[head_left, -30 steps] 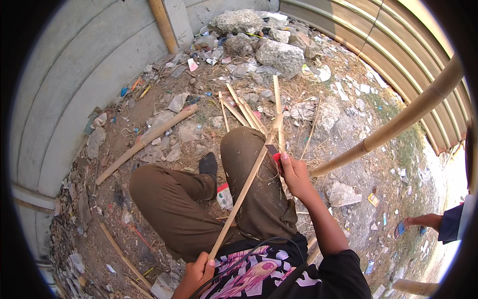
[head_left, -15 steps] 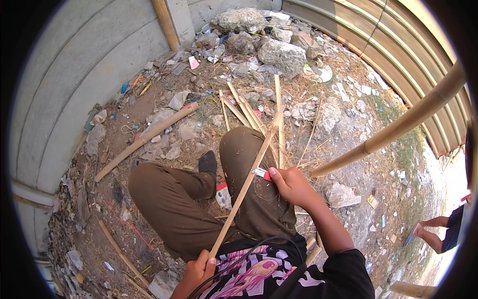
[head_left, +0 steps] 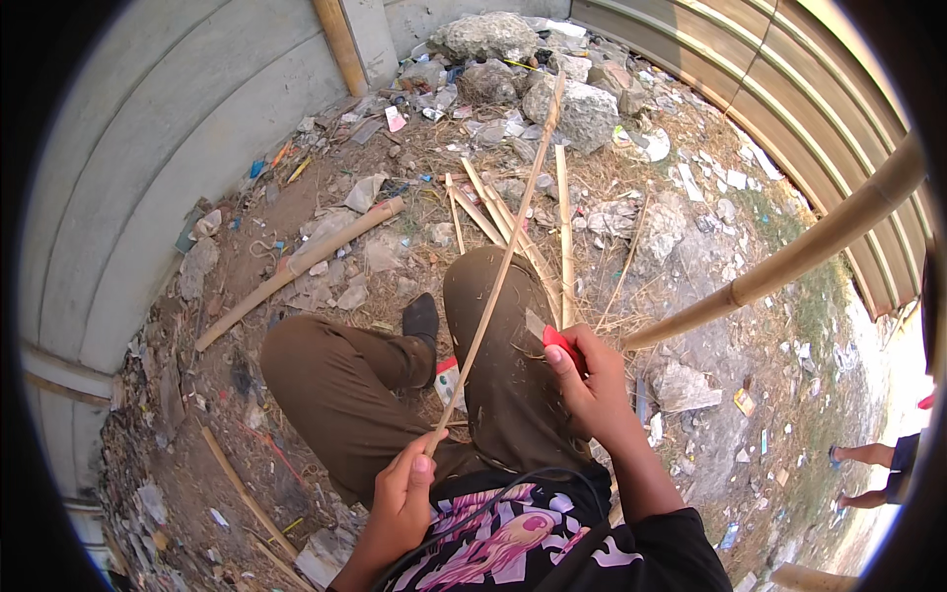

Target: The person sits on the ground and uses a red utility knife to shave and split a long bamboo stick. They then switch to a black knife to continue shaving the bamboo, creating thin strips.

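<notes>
While the person sits on the littered ground with bent knees in brown trousers [head_left: 345, 385], a thin bamboo strip [head_left: 493, 286] runs slantwise over the raised right knee, its far tip pointing toward the pile of grey rocks [head_left: 552, 79]. The left hand [head_left: 404, 493] holds the near end of that strip, its grip pressed around it with thumb and fingers closed. Just right of the strip, the right hand [head_left: 587, 380] has its grip closed on a red-handled knife [head_left: 560, 342], whose short pale blade lies near the strip on the knee without clearly touching it. Beyond the knee, several split bamboo slats [head_left: 564, 232] lie fanned on the dirt. Left of the strip, a thicker bamboo piece [head_left: 296, 266] rests on the ground. Right of the strip, a stout bamboo pole [head_left: 789, 261] slants upward. At the far right edge, another person's bare legs [head_left: 868, 474] show.
</notes>
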The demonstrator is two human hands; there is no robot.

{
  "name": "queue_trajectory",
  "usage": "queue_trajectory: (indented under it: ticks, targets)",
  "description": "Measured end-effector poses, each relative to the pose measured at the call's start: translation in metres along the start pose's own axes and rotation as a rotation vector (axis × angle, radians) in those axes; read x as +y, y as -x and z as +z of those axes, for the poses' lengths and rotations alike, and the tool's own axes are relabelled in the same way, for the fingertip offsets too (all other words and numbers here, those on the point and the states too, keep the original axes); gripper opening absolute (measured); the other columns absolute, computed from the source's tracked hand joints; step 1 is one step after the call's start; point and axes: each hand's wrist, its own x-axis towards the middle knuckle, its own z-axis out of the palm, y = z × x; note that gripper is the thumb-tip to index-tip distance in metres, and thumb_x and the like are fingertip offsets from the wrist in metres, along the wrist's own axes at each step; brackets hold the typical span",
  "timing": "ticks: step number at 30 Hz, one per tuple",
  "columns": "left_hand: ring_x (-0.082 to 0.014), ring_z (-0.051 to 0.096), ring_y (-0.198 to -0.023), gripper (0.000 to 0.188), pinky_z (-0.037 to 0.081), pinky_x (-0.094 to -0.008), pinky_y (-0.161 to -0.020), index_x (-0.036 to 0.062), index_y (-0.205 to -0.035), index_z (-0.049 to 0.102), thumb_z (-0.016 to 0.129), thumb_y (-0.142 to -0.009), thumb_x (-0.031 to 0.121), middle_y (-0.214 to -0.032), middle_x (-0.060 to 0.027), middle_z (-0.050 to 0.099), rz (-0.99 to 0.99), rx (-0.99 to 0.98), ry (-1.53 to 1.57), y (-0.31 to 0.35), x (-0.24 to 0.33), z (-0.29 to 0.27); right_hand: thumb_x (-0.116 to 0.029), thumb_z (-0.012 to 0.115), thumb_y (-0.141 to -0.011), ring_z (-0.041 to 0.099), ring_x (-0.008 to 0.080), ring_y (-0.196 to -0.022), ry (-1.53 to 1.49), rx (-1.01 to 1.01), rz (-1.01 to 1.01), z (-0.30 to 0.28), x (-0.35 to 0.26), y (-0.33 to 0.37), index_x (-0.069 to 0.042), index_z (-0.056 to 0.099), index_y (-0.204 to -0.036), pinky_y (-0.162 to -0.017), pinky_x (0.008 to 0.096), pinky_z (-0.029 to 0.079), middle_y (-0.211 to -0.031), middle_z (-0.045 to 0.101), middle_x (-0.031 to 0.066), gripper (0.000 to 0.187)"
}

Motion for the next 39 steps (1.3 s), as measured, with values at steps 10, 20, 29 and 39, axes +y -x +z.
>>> queue_trajectory:
  ticks: [10, 20, 29, 39]
  targets:
    - [-0.0078, 0.046, -0.064, 0.024, 0.041, -0.0225, -0.059, 0.0011, -0.116, 0.047, 0.043, -0.110, 0.024, -0.083, -0.0013, 0.047, -0.094, -0.390, 0.415, -0.034, -0.003, 0.014, -0.028, 0.072, -0.092, 0.064, 0.0306, -0.052, 0.135, -0.168, -0.239, 0.024, -0.023, 0.050, -0.006, 0.064, -0.097, -0.048, 0.0402, 0.047, -0.065, 0.062, 0.0112, 0.024]
    - [-0.0020, 0.031, -0.057, 0.018, 0.024, -0.0203, -0.048, 0.0043, -0.116, 0.047, 0.047, -0.109, 0.021, -0.076, 0.0030, 0.043, -0.178, -0.479, 0.703, -0.023, 0.005, 0.018, -0.027, 0.074, -0.089, 0.061, 0.0276, -0.050, 0.253, 0.010, -0.296, 0.002, -0.022, 0.026, -0.006, 0.063, -0.089, -0.045, 0.0376, 0.044, -0.064, 0.061, 0.0090, 0.023]
    - [-0.0037, 0.028, -0.054, 0.019, 0.023, -0.0222, -0.046, 0.0033, -0.112, 0.047, 0.045, -0.109, 0.022, -0.071, 0.0029, 0.038, -0.109, -0.428, 0.614, -0.026, 0.006, 0.019, -0.034, 0.073, -0.089, 0.059, 0.0235, -0.047, 0.487, -0.036, -0.548, -0.012, -0.028, 0.004, -0.010, 0.060, -0.084, -0.042, 0.0364, 0.043, -0.060, 0.053, 0.0041, 0.027]
    - [-0.0035, 0.035, -0.060, 0.019, 0.031, -0.0211, -0.053, 0.0025, -0.114, 0.049, 0.046, -0.109, 0.020, -0.075, 0.0035, 0.041, -0.343, -0.563, 0.670, -0.003, -0.026, 0.001, -0.034, 0.066, -0.097, 0.057, 0.0252, -0.044, 0.461, 0.187, -0.298, -0.027, -0.002, -0.036, -0.007, 0.062, -0.087, -0.042, 0.0367, 0.041, -0.057, 0.057, 0.0077, 0.029]
